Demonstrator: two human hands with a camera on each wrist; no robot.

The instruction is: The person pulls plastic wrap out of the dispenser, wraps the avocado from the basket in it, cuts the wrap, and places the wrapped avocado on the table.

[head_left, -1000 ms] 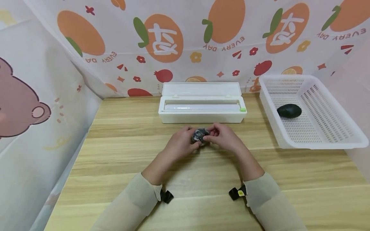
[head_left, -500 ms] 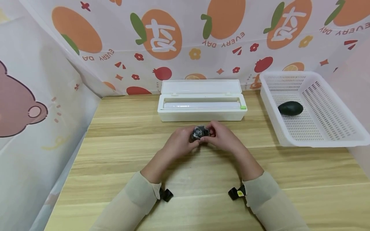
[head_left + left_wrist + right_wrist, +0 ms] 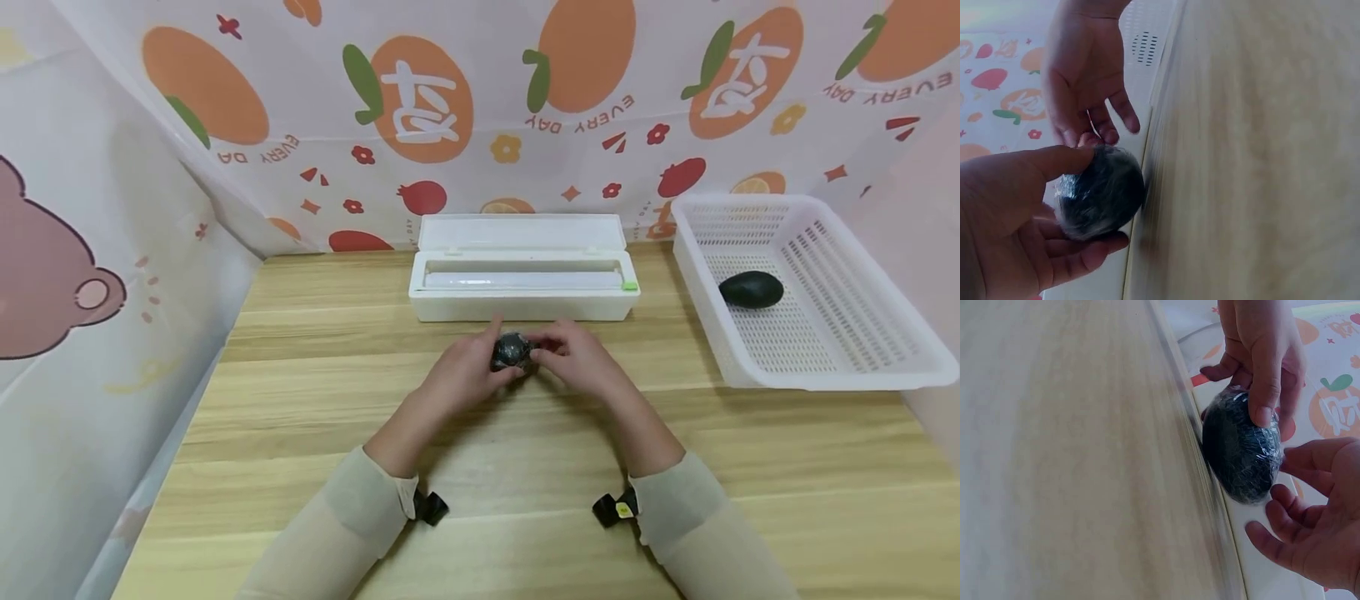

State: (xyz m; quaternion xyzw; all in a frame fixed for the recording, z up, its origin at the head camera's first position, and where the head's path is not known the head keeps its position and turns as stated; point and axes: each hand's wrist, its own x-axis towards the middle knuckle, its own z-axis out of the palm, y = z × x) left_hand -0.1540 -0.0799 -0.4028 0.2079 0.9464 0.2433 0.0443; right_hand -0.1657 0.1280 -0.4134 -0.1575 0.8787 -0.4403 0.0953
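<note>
Wrapped avocado gripped in left hand, right hand relaxed beside it

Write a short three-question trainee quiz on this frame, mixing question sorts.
1. True or false: the left hand grips the wrapped avocado.
2. What lies in the white basket? A) a bare avocado B) a lemon C) a cup
3. Is the lid of the wrap box open or closed?

Key: 1 true. 2 A, the bare avocado. 3 open.
</note>
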